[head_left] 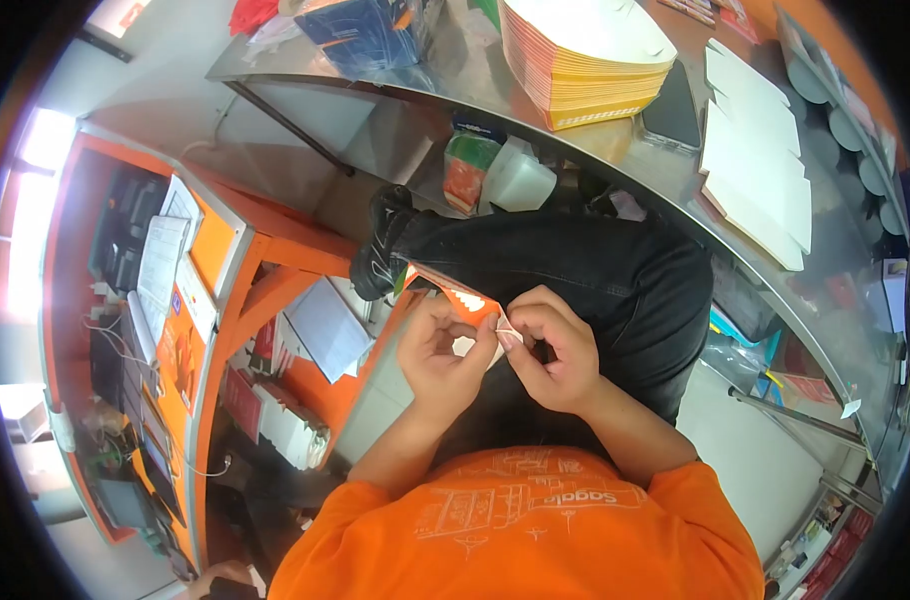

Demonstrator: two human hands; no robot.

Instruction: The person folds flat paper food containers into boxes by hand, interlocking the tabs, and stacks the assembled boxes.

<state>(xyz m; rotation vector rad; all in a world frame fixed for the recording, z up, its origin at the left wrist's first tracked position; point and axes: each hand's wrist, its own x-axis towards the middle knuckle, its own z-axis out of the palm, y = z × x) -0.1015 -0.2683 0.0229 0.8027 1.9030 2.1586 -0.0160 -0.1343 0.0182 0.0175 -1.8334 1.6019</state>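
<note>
Above my lap I hold an orange and white cardboard food tray (pixel 467 298), partly folded, between both hands. My left hand (pixel 440 350) is closed on its near side, thumb and fingers pinching the card. At the tray's right corner, my right hand (pixel 552 348) pinches a small white flap between thumb and forefinger. Part of the tray is hidden behind my fingers. On the metal table ahead stands a nested stack of folded food trays (pixel 585 70), white inside with orange and yellow sides. Flat white cardboard blanks (pixel 757 155) lie in a pile to its right.
The metal table (pixel 455 85) curves round my front and right. A dark phone (pixel 672 108) lies between stack and blanks. A blue box (pixel 360 35) sits at the table's left end. An orange counter (pixel 230 260) with papers stands to my left. My crossed leg (pixel 565 255) is beneath my hands.
</note>
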